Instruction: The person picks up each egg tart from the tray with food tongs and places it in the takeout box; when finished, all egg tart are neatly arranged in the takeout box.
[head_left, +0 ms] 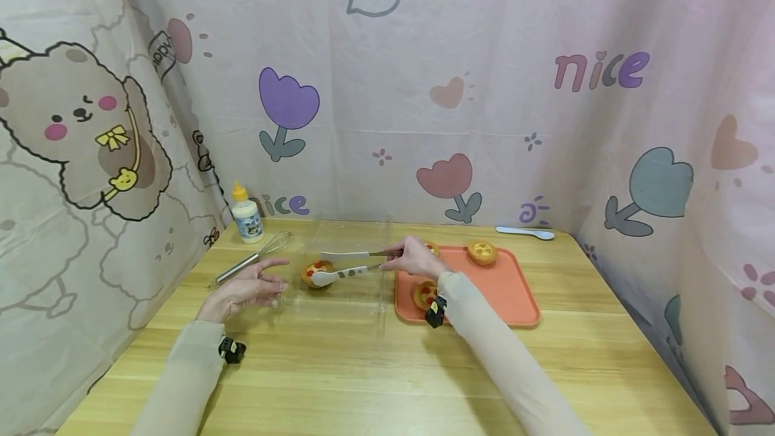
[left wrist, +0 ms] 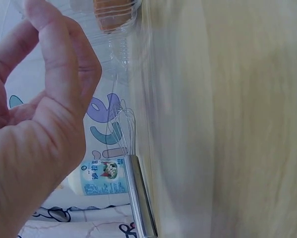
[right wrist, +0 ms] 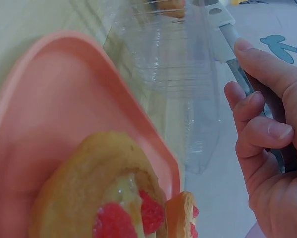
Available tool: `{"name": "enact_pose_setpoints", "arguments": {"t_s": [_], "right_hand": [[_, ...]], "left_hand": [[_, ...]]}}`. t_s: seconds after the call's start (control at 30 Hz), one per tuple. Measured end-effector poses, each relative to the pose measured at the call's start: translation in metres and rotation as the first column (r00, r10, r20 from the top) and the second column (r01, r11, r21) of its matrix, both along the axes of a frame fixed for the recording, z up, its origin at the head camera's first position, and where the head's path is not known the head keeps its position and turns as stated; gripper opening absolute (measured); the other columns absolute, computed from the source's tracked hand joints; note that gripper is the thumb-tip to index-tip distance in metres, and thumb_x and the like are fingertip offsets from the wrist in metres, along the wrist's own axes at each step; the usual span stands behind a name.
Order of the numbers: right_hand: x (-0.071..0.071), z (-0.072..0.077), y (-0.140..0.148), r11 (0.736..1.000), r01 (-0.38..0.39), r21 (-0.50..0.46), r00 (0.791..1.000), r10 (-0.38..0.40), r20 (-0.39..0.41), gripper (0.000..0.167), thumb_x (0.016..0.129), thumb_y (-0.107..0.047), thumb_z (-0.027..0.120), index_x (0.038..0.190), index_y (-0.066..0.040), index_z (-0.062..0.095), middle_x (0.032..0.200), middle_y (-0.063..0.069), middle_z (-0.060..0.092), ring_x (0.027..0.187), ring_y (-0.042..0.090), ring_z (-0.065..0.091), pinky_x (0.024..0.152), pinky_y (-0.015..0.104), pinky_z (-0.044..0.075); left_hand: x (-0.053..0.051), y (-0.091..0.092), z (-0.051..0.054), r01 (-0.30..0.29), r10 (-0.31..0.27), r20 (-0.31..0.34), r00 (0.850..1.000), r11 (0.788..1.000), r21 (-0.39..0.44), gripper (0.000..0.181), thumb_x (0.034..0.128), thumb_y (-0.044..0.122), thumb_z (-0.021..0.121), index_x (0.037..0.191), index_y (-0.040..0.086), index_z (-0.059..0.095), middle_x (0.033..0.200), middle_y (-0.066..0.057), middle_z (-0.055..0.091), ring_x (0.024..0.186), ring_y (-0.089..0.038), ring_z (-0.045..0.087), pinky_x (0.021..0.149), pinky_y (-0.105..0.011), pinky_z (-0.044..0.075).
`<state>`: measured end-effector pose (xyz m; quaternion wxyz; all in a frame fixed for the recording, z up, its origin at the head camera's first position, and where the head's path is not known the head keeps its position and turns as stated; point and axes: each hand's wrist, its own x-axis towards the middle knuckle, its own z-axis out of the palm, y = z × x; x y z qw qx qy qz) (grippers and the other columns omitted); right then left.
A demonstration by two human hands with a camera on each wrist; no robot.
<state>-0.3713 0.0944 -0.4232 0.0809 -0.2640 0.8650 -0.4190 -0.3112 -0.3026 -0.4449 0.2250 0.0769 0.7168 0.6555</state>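
My right hand (head_left: 418,258) grips a pair of tongs (head_left: 354,272) with pale, rounded ends. The tongs reach leftward over a clear plastic box (head_left: 357,305), and their ends lie at a small fruit tart (head_left: 313,269) in it. Whether they still pinch the tart cannot be told. My left hand (head_left: 245,291) is beside the box's left side, fingers relaxed and holding nothing. An orange tray (head_left: 478,295) sits under my right forearm and bears more tarts: one with red fruit (right wrist: 113,173), one with yellow topping (head_left: 482,252), and one partly hidden behind my right hand.
A whisk (head_left: 254,258) lies left of the box, with a white squeeze bottle (head_left: 247,221) with a yellow cap behind it. At the back right edge of the wooden table (head_left: 363,382) lies a pale spoon (head_left: 525,232). Printed curtains surround the table's back and sides.
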Motion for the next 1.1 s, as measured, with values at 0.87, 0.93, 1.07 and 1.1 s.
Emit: {"name": "enact_pose_setpoints", "arguments": {"t_s": [0.87, 0.93, 1.07, 1.1], "right_hand": [[0.0003, -0.0055, 0.0010, 1.000, -0.025, 0.000, 0.999, 0.025, -0.025, 0.038, 0.084, -0.029, 0.079, 0.117, -0.013, 0.073, 0.082, -0.003, 0.071, 0.053, 0.007, 0.044, 0.046, 0.019, 0.035], [0.0003, -0.0053, 0.0003, 1.000, -0.030, 0.002, 0.998, 0.030, -0.046, 0.036, 0.084, -0.029, 0.079, 0.117, -0.016, 0.074, 0.083, -0.004, 0.071, 0.057, 0.007, 0.047, 0.048, 0.020, 0.036], [-0.0006, -0.0068, 0.0001, 1.000, -0.029, -0.001, 0.998, 0.029, -0.047, 0.038, 0.084, -0.028, 0.079, 0.119, -0.015, 0.073, 0.084, -0.004, 0.071, 0.056, 0.008, 0.045, 0.048, 0.020, 0.035], [-0.0009, -0.0074, 0.0002, 1.000, -0.029, -0.005, 0.999, 0.029, -0.042, 0.039, 0.084, -0.027, 0.079, 0.120, -0.014, 0.072, 0.084, -0.004, 0.071, 0.055, 0.008, 0.044, 0.047, 0.020, 0.034]], "left_hand": [[0.0000, 0.0004, -0.0001, -0.026, 0.026, 0.002, 1.000, 0.999, -0.021, 0.082, 0.0927, 0.004, 0.065, 0.156, 0.007, 0.014, 0.094, -0.004, 0.061, 0.076, -0.015, 0.064, 0.069, -0.030, 0.062], [0.0002, 0.0005, -0.0002, -0.024, 0.025, 0.001, 1.000, 0.999, -0.023, 0.082, 0.0927, 0.004, 0.065, 0.156, 0.007, 0.014, 0.094, -0.004, 0.060, 0.076, -0.015, 0.064, 0.069, -0.030, 0.062], [0.0007, 0.0005, -0.0001, -0.028, 0.028, -0.002, 1.000, 0.999, -0.030, 0.081, 0.0926, 0.005, 0.065, 0.156, 0.006, 0.014, 0.094, -0.005, 0.060, 0.076, -0.016, 0.064, 0.069, -0.031, 0.062], [0.0007, 0.0003, -0.0002, -0.027, 0.027, -0.003, 1.000, 0.999, -0.031, 0.081, 0.0926, 0.005, 0.065, 0.156, 0.006, 0.014, 0.095, -0.005, 0.060, 0.076, -0.016, 0.064, 0.069, -0.031, 0.062]]}}
